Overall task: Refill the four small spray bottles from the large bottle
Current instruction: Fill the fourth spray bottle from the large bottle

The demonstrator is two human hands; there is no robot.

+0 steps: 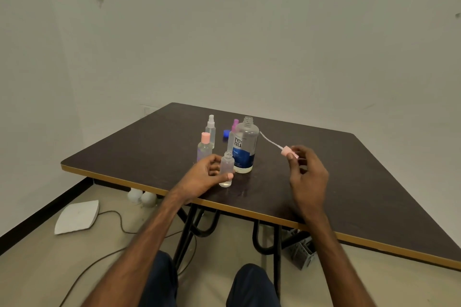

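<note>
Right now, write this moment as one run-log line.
left hand: holds uncapped small bottle | right hand: pinches pink spray head, tube clear of bottle | large bottle: cap off, untouched

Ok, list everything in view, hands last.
large bottle: one, clear, blue label, uncapped, table centre
open small bottle: one, clear, before it
pink-capped bottle: one, clear, left of it
white-topped spray bottle: one, clear, further back
purple-topped spray bottle: one, behind large bottle
blue cap: one, behind the bottles
spray head: one, pink, tubed, above table
table: one, dark brown
white pad: one, floor left
left hand: grips open small bottle
right hand: pinches spray head
</note>
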